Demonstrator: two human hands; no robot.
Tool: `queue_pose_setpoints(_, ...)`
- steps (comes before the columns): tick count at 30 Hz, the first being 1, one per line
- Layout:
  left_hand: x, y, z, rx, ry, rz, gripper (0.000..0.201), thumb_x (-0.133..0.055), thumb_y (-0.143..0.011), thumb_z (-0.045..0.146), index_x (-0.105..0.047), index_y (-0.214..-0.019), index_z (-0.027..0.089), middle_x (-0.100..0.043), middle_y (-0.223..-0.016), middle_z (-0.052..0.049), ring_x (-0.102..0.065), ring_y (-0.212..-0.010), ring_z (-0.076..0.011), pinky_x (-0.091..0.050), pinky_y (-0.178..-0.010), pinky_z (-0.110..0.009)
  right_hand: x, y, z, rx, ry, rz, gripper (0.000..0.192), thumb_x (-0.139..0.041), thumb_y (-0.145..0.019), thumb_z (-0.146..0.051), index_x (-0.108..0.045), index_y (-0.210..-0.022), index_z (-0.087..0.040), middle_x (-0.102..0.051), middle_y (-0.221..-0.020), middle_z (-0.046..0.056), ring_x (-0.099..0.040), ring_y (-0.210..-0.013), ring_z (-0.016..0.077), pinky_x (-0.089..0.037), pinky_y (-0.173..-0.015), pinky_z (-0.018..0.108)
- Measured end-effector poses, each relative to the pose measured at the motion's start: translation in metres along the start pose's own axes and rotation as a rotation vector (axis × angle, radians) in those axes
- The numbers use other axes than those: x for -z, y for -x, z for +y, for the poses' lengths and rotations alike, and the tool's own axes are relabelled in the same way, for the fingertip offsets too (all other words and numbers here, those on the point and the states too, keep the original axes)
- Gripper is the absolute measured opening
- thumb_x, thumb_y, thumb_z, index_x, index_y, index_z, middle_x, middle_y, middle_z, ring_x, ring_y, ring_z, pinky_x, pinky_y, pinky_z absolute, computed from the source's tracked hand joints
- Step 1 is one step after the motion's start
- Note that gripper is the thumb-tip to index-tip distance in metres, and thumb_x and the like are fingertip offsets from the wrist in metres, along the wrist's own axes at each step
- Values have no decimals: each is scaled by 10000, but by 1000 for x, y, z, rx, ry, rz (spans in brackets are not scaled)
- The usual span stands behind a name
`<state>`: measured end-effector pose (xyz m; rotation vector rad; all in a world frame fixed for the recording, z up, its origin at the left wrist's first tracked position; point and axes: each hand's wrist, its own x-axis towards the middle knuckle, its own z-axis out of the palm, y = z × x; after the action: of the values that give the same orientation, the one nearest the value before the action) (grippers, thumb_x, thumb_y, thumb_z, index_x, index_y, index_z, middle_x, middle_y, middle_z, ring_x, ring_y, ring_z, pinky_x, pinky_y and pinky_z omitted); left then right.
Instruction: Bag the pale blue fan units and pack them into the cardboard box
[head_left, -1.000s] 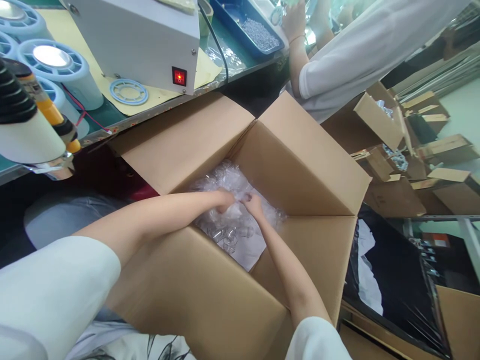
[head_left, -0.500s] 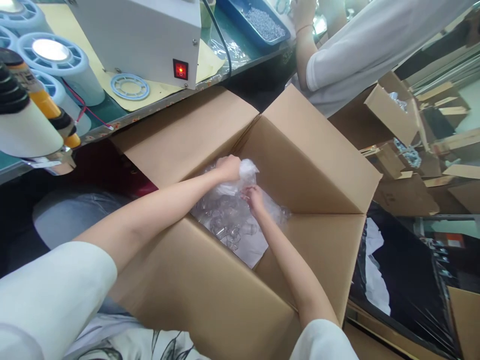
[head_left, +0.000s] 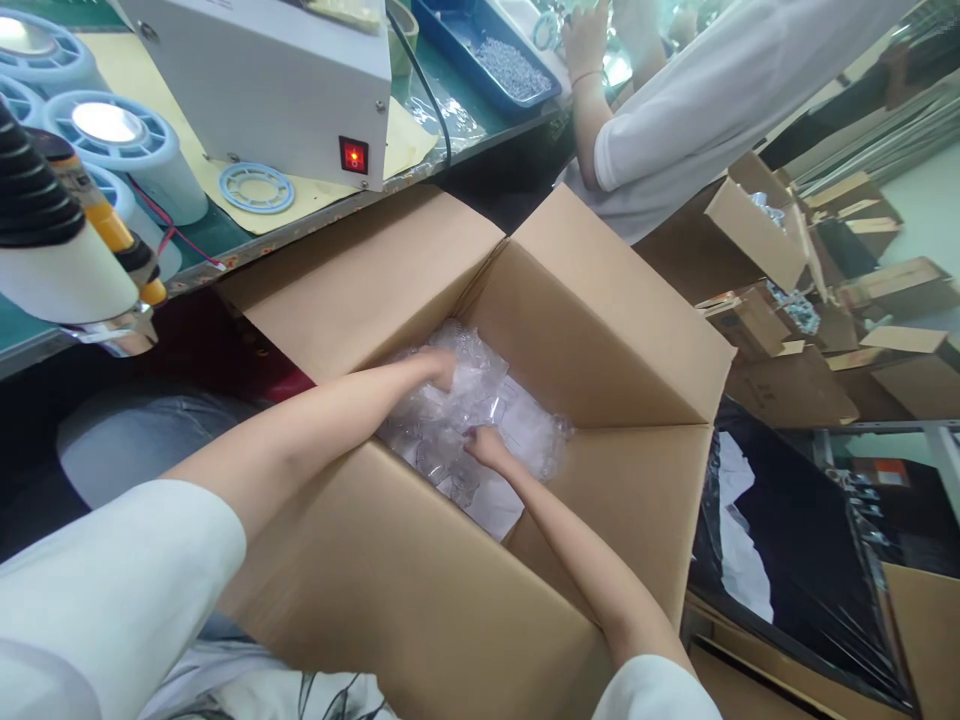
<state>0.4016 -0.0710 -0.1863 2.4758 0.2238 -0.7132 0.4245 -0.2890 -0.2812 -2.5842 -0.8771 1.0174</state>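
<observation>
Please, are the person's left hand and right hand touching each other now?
Apart: the head view shows crinkled clear plastic in the gap between left hand and right hand.

The person's left hand (head_left: 441, 370) hides its own fingertips in the crumpled clear plastic (head_left: 481, 365), whose layers (too glossy to tell apart) blend together. The top edge crops the pale machine (head_left: 277, 90); what a co-worker's hand (head_left: 587, 42) holds is blurred.
</observation>
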Motion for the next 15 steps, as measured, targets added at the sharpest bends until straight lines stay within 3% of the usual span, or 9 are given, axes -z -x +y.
queue_pose_setpoints(3, 13, 7, 8, 8, -57, -34, 313, -581, -879, 310, -573, -1142, 139, -590, -1167, -95, -586, -1053, -225, -506, -883, -430, 11, 15, 9, 23, 35, -19, 192, -573, -898, -328, -633, -952, -154, -649, -1025, 56, -618, -934, 172, -506, -847, 379)
queue_pose_setpoints(5, 9, 15, 23, -52, -64, -104, 282, -567, -889, 311, -588, -1117, 147, -596, -1161, -88, -586, -1049, -217, -503, -890, -421, 21, 29, 16, 63, 28, -21, 178, -590, -887, -314, -634, -923, -146, -645, -1037, 60, -602, -985, 187, -490, -879, 405)
queue_pose_setpoints(7, -8, 24, 41, -109, -60, -203, 249, -547, -901, 312, -606, -1078, 148, -614, -1131, -81, -599, -1009, -197, -512, -876, -402, 35, 42, 22, 116, -9, -37, 188, -609, -873, -319, -632, -883, -133, -652, -987, 48, -607, -966, 186, -493, -867, 408)
queue_pose_setpoints(10, -48, 35, 59, -106, -73, -311, 262, -552, -899, 310, -595, -1099, 146, -615, -1119, -82, -608, -984, -191, -523, -851, -393, 58, 46, 26, 151, -92, -33, 235, -581, -891, -355, -625, -849, -128, -649, -831, 12, -625, -773, 138, -523, -740, 332)
queue_pose_setpoints(12, -70, 37, 61, -70, -90, -336, 277, -551, -900, 306, -581, -1129, 153, -601, -1149, -89, -600, -1010, -197, -517, -866, -405, 73, 31, 23, 128, -133, 47, 261, -532, -919, -371, -619, -880, -128, -638, -794, 4, -612, -695, 120, -520, -680, 302)
queue_pose_setpoints(15, -86, 34, 53, 0, -96, -320, 309, -578, -882, 308, -572, -1152, 156, -588, -1172, -83, -586, -1055, -225, -511, -875, -411, 89, -15, 11, 68, -163, 248, 270, -498, -935, -370, -603, -1003, -131, -645, -948, 42, -625, -828, 152, -518, -762, 347)
